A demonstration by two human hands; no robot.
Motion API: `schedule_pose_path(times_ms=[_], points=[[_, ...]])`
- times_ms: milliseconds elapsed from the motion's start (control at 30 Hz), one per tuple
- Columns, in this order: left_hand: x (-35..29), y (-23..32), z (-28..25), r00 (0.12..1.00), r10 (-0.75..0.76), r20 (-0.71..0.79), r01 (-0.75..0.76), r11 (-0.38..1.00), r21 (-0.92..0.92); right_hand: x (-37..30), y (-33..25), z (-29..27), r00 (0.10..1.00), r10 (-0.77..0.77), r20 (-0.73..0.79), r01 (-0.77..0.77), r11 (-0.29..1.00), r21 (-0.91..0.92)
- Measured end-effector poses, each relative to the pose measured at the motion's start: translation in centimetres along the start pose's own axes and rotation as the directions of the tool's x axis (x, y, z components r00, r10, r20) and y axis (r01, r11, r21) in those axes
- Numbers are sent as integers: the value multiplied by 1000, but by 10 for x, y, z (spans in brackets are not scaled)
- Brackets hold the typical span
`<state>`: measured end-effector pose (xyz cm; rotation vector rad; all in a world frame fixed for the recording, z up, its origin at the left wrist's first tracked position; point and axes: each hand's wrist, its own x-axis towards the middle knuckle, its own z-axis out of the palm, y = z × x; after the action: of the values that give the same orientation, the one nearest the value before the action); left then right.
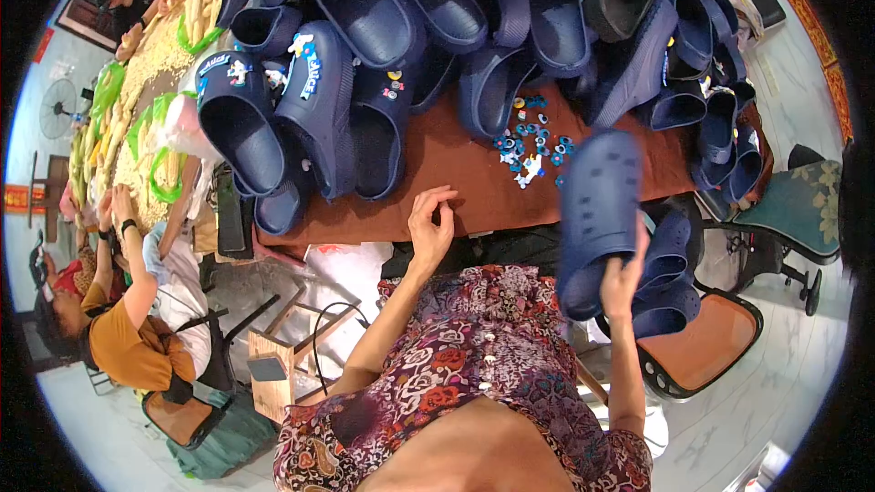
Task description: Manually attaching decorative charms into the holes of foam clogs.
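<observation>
My right hand (pixel 622 282) grips a navy blue clog (pixel 597 205) by its heel end, with fingers inside the opening. The clog hangs over the table's front edge, its holed upper facing up and its outline slightly blurred. At the front edge of the brown cloth (pixel 465 173), my left hand (pixel 430 230) is closed with curled fingers; whatever they may hold is too small to see. Just beyond the raised clog lies a loose cluster of small blue, white and black shoe charms (pixel 533 141).
Many navy clogs (pixel 365 9) are heaped across the far side, several bearing charms. More clogs (pixel 665 282) sit on an orange-seated chair (pixel 720 346) to my right. On the left, people work at a table of pale kernels (pixel 150 68); one wears a mustard top (pixel 132 346). A wooden stool (pixel 273 364) stands nearby.
</observation>
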<state>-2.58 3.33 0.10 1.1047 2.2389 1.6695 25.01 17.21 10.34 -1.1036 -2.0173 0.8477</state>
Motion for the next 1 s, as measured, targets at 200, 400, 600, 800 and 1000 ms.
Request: schedule_pose_path(times_ms=[200,400,600,800,1000], points=[[-19,2,-12,948,-315,-47,274,881,-385,20,-35,81,831,-283,479,184,953,242],[-22,7,-26,869,-472,-147,336,782,-525,27,-34,159,818,-255,516,65,932,356],[-19,24,-30,928,-360,-90,292,858,-423,23,-34,195,914,-145,380,38,961,275],[-8,36,-25,991,-106,-82,113,989,92,27,-34,204,924,-111,367,3,959,283],[2,29,-22,994,-84,-64,90,992,91,37,-24,212,922,-129,365,15,954,298]])
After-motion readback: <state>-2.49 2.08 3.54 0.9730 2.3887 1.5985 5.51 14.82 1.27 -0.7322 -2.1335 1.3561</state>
